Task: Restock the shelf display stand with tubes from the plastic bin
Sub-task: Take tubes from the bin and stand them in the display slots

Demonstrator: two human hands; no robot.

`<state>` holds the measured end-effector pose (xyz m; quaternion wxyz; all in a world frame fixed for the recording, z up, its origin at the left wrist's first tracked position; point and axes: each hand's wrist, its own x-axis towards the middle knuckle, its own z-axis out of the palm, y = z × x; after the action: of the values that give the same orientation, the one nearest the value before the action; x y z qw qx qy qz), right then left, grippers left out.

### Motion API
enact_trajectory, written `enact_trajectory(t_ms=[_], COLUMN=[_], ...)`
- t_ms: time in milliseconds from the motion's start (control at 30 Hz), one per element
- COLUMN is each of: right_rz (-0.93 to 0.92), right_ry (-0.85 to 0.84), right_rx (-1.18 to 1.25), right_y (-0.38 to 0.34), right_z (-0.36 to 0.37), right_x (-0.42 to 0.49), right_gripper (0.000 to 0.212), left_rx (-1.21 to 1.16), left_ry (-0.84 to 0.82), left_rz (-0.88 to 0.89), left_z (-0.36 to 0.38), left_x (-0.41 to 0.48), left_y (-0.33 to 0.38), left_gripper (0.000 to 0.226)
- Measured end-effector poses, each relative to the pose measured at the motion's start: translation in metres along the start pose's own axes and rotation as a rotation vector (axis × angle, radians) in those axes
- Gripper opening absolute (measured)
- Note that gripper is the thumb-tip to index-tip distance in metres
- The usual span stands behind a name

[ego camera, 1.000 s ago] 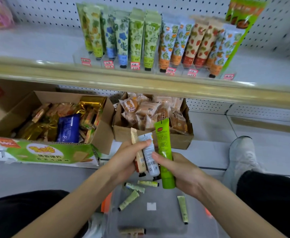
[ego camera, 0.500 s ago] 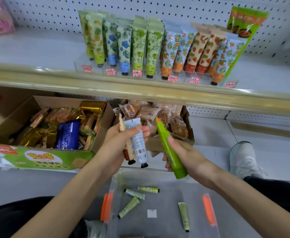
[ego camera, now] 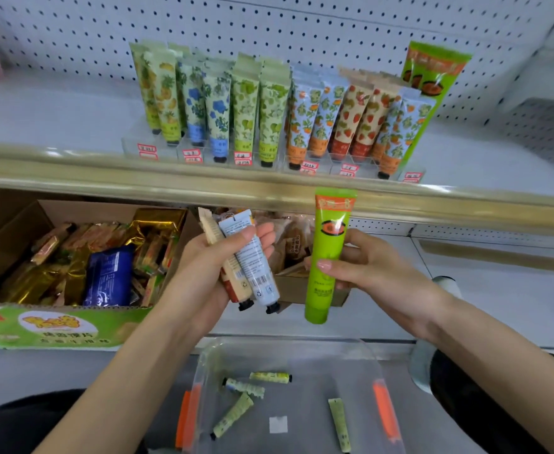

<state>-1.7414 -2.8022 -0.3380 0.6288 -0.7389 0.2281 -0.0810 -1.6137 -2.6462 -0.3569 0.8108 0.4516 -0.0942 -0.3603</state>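
Observation:
My left hand grips two small tubes, a pale blue-white tube and a tan tube, caps down. My right hand pinches a bright green tube held upright, cap down, just below the shelf's gold edge. The clear display stand on the upper shelf holds rows of patterned tubes, with a tall green tube at its right end. Below my hands lies the clear plastic bin with several small pale green tubes on its bottom.
A gold shelf rail runs across between my hands and the stand. On the lower shelf stand an open snack carton at left and a brown box of wrapped cakes behind my hands. A white shoe is at right.
Both hands rose from over the bin toward the shelf. The green tube in my right hand swung from tilted to upright and moved rightward, apart from the two tubes in my left hand.

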Motion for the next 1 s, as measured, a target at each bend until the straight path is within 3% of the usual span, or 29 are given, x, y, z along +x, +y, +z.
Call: enact_trajectory(t_ms=[200,433,700,833,1000], right_rz=[-0.176,-0.305,-0.355,-0.322,-0.291], right_ry=[0.121,0.392,0.554,0.576,0.589], right_rx=[-0.068,-0.046,-0.266,-0.397,-0.427], right_y=[-0.043,-0.095,-0.113,-0.111,-0.107], right_z=[-0.042,-0.123,-0.153,-0.155,-0.157], right_x=[-0.018,-0.017,0.033,0.051,0.06], right_gripper=[0.026,0.012,0.008,0.021,0.022], left_rx=[0.038,0.045,0.03,-0.004,-0.045], left_ry=[-0.086,-0.153,-0.163,-0.152,-0.171], left_rz=[0.027,0.023,0.018,0.031,0.057], left_z=[0.03,0.064,0.077,0.077,0.078], left_x=[0.008,0.013,0.029,0.035,0.038], left_y=[0.002,-0.007,-0.005,-0.001,0.004], left_gripper=[0.023,0.029,0.029,0.03,0.033])
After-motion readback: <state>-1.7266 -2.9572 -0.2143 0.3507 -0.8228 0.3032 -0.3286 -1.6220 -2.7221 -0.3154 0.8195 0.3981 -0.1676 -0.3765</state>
